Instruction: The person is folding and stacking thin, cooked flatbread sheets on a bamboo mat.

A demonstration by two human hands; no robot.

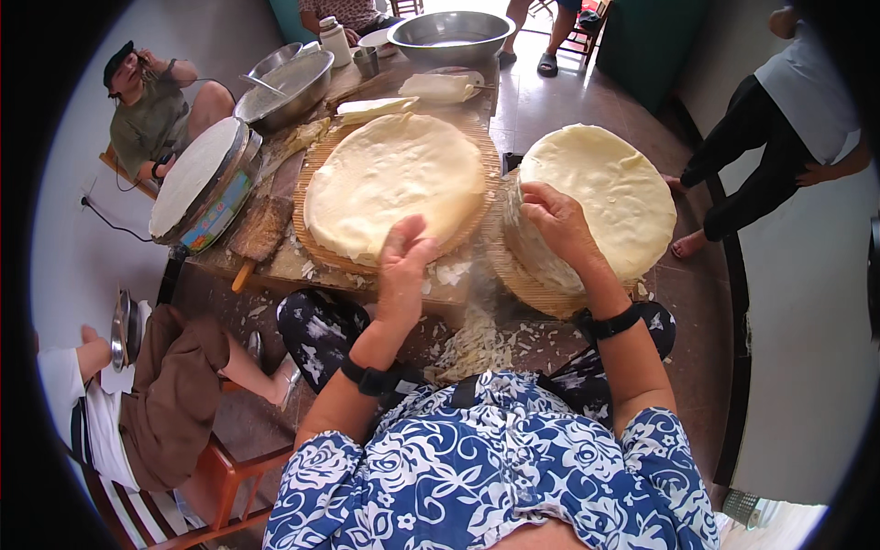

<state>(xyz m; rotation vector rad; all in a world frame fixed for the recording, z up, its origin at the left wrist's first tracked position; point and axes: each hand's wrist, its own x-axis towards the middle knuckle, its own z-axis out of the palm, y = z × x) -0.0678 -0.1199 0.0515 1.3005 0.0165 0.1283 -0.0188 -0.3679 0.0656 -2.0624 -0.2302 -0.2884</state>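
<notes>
Two thick stacks of thin, pale round flatbreads lie before me on ribbed round mats. My left hand is over the near edge of the left stack, its fingers loosely bent and apart, with nothing seen in them. At the left rim of the right stack is my right hand, thumb and fingertips drawn together. Whatever those fingertips may hold is too small to make out. The left mat shows around its stack; the right mat shows mostly at the near side.
A flour-topped round drum, a brown brush-like tool and a metal bowl with a ladle stand left. Farther back are a wide basin and folded sheets. Flakes litter the near edge. Several people are around.
</notes>
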